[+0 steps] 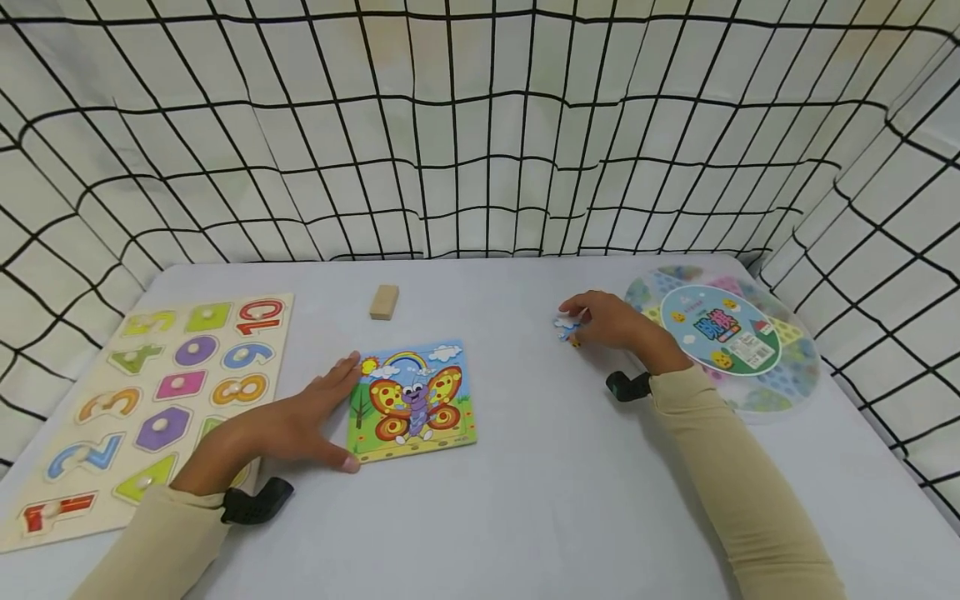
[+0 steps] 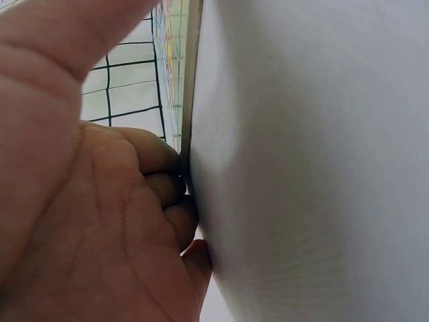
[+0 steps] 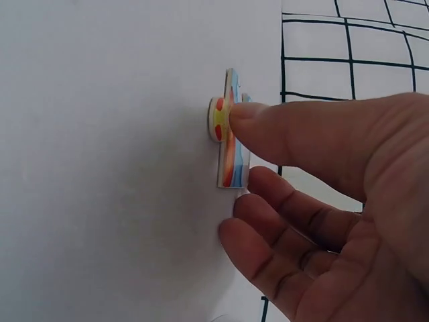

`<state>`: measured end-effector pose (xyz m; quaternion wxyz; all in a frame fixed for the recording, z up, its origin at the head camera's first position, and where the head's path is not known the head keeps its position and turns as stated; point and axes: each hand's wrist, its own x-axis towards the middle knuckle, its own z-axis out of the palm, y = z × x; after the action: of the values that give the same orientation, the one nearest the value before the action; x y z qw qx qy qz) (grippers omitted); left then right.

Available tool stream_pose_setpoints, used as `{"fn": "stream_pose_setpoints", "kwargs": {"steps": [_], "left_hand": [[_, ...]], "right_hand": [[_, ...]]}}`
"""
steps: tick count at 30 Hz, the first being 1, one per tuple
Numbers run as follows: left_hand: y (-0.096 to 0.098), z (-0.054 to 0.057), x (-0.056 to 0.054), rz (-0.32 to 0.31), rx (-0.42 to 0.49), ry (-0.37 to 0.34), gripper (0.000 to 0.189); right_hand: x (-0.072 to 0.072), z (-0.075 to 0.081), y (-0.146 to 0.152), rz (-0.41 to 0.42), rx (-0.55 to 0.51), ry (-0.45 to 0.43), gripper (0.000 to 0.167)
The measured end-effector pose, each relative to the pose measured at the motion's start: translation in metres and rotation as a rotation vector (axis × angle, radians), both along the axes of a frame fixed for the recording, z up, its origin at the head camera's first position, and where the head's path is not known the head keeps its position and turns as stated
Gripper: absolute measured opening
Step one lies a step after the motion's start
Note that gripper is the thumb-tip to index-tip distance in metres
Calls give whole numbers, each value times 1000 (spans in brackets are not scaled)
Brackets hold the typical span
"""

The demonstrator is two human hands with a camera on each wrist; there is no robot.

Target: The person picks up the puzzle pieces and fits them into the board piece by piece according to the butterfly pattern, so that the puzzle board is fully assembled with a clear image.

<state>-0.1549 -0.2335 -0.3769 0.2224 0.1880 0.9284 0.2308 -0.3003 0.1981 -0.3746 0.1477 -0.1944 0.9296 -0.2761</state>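
Observation:
In the head view a square butterfly jigsaw puzzle (image 1: 415, 400) lies flat on the white table, its picture looking whole. My left hand (image 1: 296, 421) spreads along the puzzle's left edge, thumb near the bottom corner and fingertips near the top one. The left wrist view has those fingertips (image 2: 179, 221) touching the table beside the puzzle's thin edge (image 2: 192, 80). Right of the puzzle, my right hand (image 1: 611, 321) pinches a small jigsaw piece (image 1: 566, 327). Up close, this piece (image 3: 234, 157) stands on edge under my thumb, blue, orange and yellow with red spots.
A wooden number and shape board (image 1: 90, 412) lies at the left, partly beneath my left forearm. A small wooden block (image 1: 384, 302) sits behind the puzzle. At the right is a round clear package (image 1: 798, 358) with a blue label. Black-lined netting (image 1: 487, 158) surrounds the table's back and sides.

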Motion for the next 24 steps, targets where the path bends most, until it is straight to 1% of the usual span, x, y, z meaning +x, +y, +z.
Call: {"fn": "stream_pose_setpoints", "kwargs": {"steps": [4,9,13,17,20,24], "left_hand": [[1,1,1,2,9,-8,126],[0,2,1,-1,5,1,125],[1,2,0,-13,18,1,125],[1,2,0,-18,19,6,125],[1,2,0,-14,19,3,125],[0,3,0,-8,14,1,125]], "right_hand": [[0,0,2,4,11,-1,48],[-1,2,3,-4,-7,-8,47],[-1,1,6,-9,-19,-2,40],[-2,2,6,9,-36,5,33],[-4,1,3,37,-104,13,29],[-10,-2,-4,40,-177,22,25]]}}
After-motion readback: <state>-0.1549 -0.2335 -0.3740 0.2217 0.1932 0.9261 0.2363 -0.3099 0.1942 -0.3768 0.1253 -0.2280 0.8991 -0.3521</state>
